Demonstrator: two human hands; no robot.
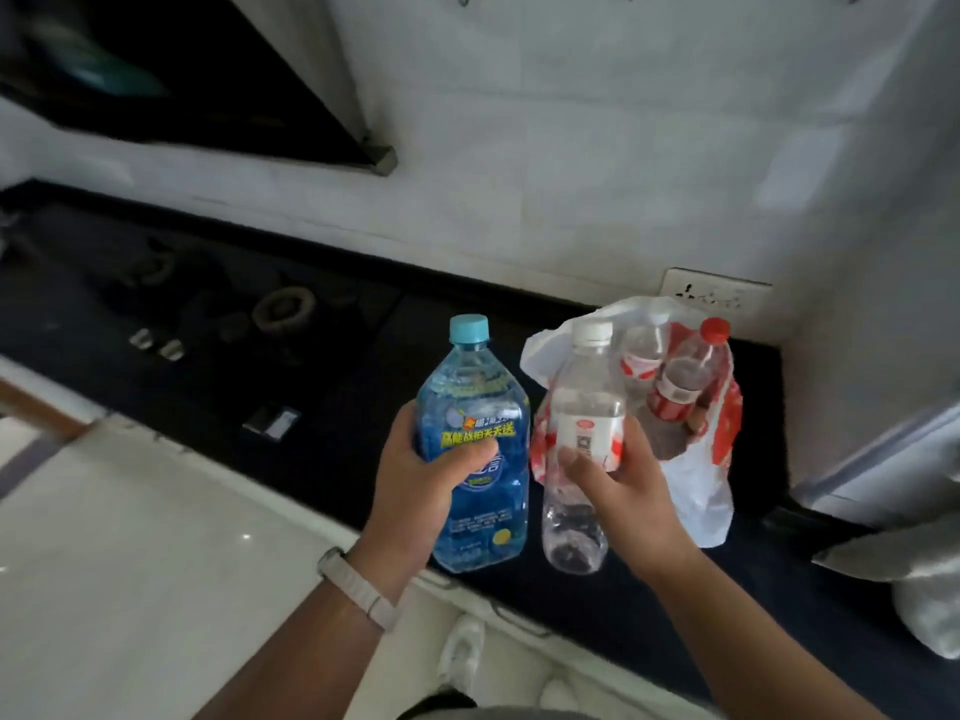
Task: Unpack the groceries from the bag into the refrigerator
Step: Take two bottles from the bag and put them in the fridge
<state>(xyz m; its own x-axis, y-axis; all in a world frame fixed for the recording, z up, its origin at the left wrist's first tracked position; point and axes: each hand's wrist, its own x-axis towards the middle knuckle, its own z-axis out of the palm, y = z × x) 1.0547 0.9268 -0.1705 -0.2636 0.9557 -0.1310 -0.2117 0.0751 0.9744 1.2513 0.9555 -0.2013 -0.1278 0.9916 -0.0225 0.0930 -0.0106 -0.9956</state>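
Head view: our left hand (pixel 421 475) grips a blue bottle (pixel 475 449), our right hand (pixel 618 480) a clear bottle (pixel 582 459). At two o'clock of them, the white-and-red bag (pixel 701 475) sits on the dark counter (pixel 311 407), two red-labelled bottles (pixel 675 381) inside. Its bottom is hidden.

Glossy clear plastic bottles (pixel 576 459) – thin crinkled plastic bag (pixel 696 491) – on a dark, matt countertop (pixel 322 407).

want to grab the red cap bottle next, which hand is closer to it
Right. The right hand, gripping the clear bottle, is just in front of the bag holding the red cap bottle. The left hand, gripping the blue bottle, is farther left.
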